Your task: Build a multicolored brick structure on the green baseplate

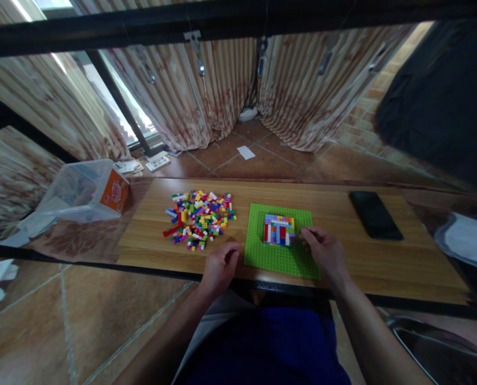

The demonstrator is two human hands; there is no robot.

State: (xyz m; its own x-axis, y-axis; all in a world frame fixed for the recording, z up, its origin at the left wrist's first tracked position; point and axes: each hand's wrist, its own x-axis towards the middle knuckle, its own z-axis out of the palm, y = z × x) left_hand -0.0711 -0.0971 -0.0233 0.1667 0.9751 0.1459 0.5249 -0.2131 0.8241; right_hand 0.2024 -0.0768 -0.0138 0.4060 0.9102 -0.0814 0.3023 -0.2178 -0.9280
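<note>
A green studded baseplate (278,262) lies on the wooden board, with a low multicoloured block build (279,231) near its middle. My right hand (323,250) is over the plate's right edge, thumb and fingers pinched together just right of the build. Anything in that pinch is too small to make out. Between the loose brick pile and the plate's left edge rests my left hand (221,264), fingers curled closed; what they hold, if anything, is hidden. The pile of small toy bricks (202,216) spreads over the board's left part, in many colours.
A black phone (375,215) lies on the wooden board (335,214) to the right. A clear plastic box (82,190) with an orange label stands beyond the left end. A dark metal bar (230,24) crosses above, before striped curtains. A clear bag (465,240) sits far right.
</note>
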